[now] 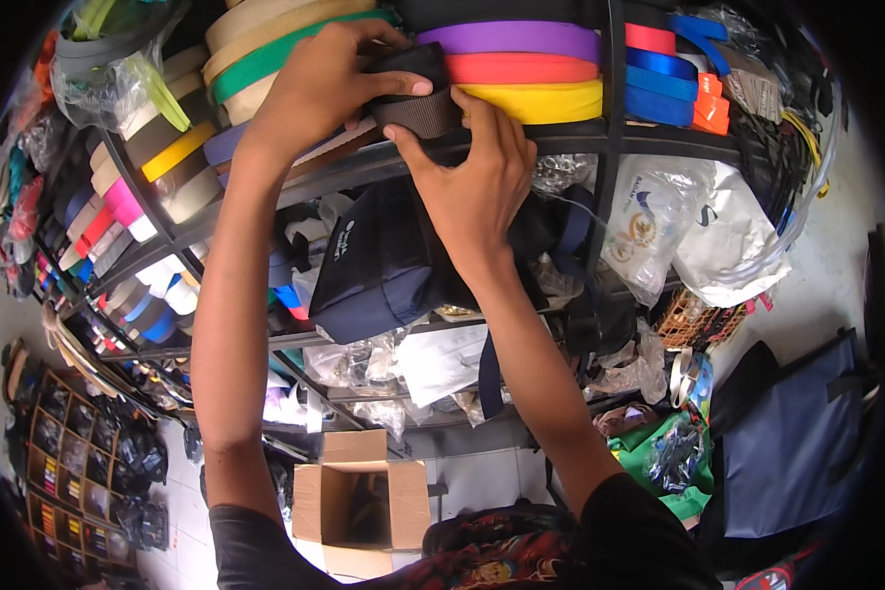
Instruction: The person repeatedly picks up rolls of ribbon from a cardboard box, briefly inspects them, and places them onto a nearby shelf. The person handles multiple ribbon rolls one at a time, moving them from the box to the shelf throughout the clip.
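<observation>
My left hand [324, 84] reaches over the shelf, its thumb and fingers closed on a small black roll of webbing [411, 61]. Just below, a dark brown roll of ribbed webbing [425, 115] sits at the shelf's edge. My right hand [477, 172] grips that brown roll between thumb and fingers. The two rolls touch, one stacked over the other. Behind my left hand are green webbing [265, 74] and beige webbing [256, 34]. Right of the rolls lie stacked purple [511, 37], red [521, 69] and yellow webbing [541, 101].
A black metal shelf post [613, 88] stands right of the stack. Below hang a dark blue bag [379, 265] and plastic packages [649, 226]. An opened cardboard box [408, 501] is on the floor near me. A wire basket [698, 320] and a large navy bag [792, 442] stand at right.
</observation>
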Tool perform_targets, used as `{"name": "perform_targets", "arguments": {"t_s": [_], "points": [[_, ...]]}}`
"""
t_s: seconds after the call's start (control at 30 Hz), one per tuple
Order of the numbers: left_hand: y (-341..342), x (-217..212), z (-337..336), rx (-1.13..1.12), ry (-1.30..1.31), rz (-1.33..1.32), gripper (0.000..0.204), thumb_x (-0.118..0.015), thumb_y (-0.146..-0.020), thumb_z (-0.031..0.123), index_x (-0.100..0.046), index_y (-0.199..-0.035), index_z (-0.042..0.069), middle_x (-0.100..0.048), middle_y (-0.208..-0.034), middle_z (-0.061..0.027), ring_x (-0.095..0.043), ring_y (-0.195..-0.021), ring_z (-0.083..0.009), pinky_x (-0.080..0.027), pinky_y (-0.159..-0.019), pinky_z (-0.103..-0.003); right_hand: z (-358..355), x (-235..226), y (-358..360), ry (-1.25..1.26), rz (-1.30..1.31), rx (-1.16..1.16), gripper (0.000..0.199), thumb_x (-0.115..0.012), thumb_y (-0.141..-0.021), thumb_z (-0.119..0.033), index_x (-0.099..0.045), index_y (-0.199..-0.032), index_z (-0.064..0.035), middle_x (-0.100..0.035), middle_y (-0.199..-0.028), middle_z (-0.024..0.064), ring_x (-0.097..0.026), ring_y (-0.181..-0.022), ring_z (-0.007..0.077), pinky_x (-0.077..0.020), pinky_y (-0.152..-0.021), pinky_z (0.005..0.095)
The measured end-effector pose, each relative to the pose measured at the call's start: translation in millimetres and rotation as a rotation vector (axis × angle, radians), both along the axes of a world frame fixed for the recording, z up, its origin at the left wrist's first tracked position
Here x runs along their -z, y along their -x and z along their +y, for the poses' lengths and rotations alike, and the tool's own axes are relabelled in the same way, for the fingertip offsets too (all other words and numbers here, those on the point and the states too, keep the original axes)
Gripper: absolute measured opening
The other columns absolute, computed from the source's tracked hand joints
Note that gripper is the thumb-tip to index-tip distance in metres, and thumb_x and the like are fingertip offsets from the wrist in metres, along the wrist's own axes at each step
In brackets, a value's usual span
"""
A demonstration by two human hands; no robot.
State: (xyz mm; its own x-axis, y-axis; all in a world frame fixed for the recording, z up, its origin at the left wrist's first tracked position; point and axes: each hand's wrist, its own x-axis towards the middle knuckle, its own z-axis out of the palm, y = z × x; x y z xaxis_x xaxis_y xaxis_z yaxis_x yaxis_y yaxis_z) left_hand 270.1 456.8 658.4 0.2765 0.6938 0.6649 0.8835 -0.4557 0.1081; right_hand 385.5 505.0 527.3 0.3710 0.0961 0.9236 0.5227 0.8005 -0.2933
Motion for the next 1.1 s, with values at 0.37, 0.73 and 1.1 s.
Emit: {"name": "perform_targets", "arguments": {"t_s": [0.37, 0.73, 1.1], "points": [[-1.2, 9.5, -11.2, 0.028, 0.140, -0.157, 0.051, -0.074, -0.087, 0.036, -0.060, -0.128, 0.008, -0.067, -0.101, -0.0058, -0.056, -0.052, -0.0084, -0.040, -0.041, -0.022, -17.8, 1.0, -4.8, 0.054, -0.008, -0.070, 0.060, -0.085, -0.072, -0.038, -0.061, -0.116, -0.0057, -0.064, -0.106, 0.0098, -0.061, -0.100, 0.0280, -0.0433, -0.088, 0.0427], [-0.2, 14.4, -20.4, 0.062, 0.104, -0.276, 0.043, -0.068, -0.093, 0.034, -0.062, -0.128, 0.009, -0.068, -0.108, -0.0055, -0.060, -0.053, -0.0084, -0.038, -0.040, -0.021, -10.6, 3.1, -11.2, 0.019, 0.002, -0.131, 0.064, -0.087, -0.070, -0.034, -0.060, -0.119, -0.0044, -0.063, -0.105, 0.0100, -0.060, -0.096, 0.0270, -0.0441, -0.088, 0.0425], [-12.7, 66.1, -93.5, -0.070, -0.426, -0.664, 0.027, -0.060, -0.100, 0.023, -0.068, -0.112, 0.001, -0.074, -0.103, -0.0086, -0.049, -0.045, -0.0034, -0.031, -0.038, -0.018, -26.6, 46.1, -55.2, -0.107, -0.021, -0.424, 0.025, -0.073, -0.083, -0.001, -0.063, -0.106, -0.0015, -0.063, -0.101, 0.0077, -0.054, -0.086, 0.0154, -0.0416, -0.078, 0.0290]]}}
